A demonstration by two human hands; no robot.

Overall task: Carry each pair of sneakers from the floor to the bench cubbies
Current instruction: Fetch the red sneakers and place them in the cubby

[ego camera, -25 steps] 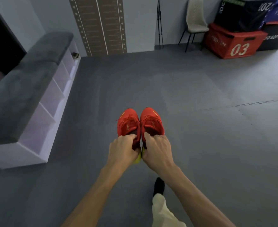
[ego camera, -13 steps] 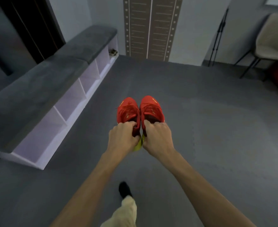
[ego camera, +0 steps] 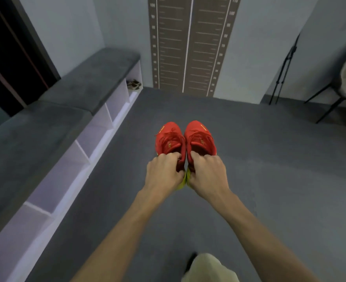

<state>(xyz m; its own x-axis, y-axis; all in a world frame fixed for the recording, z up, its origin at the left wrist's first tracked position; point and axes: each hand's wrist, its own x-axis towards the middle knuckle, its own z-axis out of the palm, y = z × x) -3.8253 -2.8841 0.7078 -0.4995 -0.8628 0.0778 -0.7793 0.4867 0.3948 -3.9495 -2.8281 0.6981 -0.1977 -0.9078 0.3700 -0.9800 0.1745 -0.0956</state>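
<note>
Left hand (ego camera: 164, 174) grips left red sneaker (ego camera: 168, 142) at the heel; right hand (ego camera: 207, 171) grips right sneaker (ego camera: 200, 137) likewise. Held side by side above floor (ego camera: 269, 159), bench (ego camera: 70, 110) to the left.

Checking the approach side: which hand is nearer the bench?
Left. The left hand, gripping the left sneaker, is on the side toward the bench; the right hand, gripping the right sneaker, is farther out.

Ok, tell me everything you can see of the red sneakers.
The red sneakers are a pair with red laces, small yellow markings and yellow-green heels. Held side by side, touching, toes pointing away, above the grey floor. The left hand grips one at its heel collar, the right hand the other.
</note>
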